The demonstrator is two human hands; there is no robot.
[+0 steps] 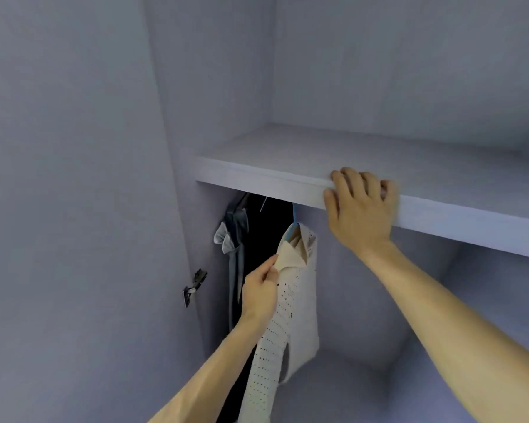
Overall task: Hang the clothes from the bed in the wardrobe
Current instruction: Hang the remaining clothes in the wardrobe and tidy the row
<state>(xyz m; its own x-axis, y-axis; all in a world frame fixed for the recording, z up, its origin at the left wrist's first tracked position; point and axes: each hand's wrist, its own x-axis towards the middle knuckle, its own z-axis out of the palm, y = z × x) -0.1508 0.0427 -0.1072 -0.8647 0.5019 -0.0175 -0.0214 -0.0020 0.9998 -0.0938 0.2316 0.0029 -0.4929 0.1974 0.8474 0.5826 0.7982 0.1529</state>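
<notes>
While the cream shirt hangs from the blue hanger beneath the shelf, the left hand pinches the left edge of its collar between thumb and fingers. The shirt lies immediately to the right of those fingertips and touches them. Its long axis runs vertically, from the hanger neck down past the left forearm. The rail itself is hidden behind the shelf's front edge, so the seating of the hook cannot be confirmed.

The right hand is above and to the right of the shirt and apart from it. Its fingers are bent over the shelf's front lip, the thumb lies on the front face, and it holds no garment. The left hand is therefore the nearer hand and the only one in contact with the shirt.

Dark garments and a grey garment hang just to the left of the shirt, behind the left hand. By judgement, any adjustment proceeds from the collar, and sliding the hanger leftward closes the gap to the dark garments.
</notes>
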